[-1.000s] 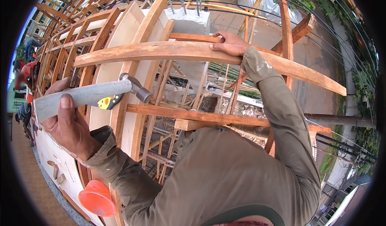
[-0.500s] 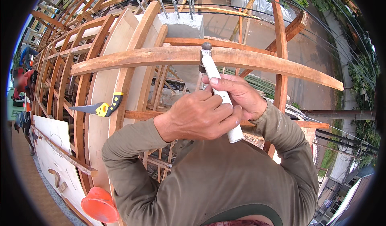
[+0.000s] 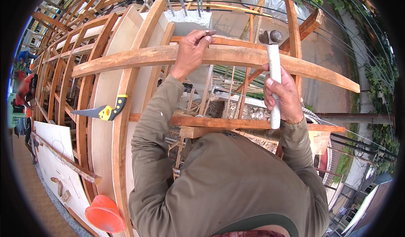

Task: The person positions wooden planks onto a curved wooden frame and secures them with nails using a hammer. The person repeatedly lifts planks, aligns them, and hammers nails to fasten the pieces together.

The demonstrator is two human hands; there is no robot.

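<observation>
My right hand (image 3: 284, 93) is wrapped round the white handle of a hammer (image 3: 275, 74), held upright with its dark rounded metal head at the far end, beyond the long wooden beam. My left hand (image 3: 192, 51) reaches across that beam (image 3: 240, 56), left of the hammer. Its thumb and fingers pinch a small dark piece that looks like a nail; most of it is hidden by the fingers. The hammer head is well apart from the left hand.
A handsaw (image 3: 103, 111) with a yellow and black handle rests on the timber frame at left. An orange hard hat (image 3: 104, 214) lies lower left. Steel bars rise from a concrete column (image 3: 190, 22) ahead. Open gaps show between the timbers. People stand far left.
My hands were together round the hammer handle and have parted. The left hand moved forward to the beam's far edge; the right carried the hammer to the right.
</observation>
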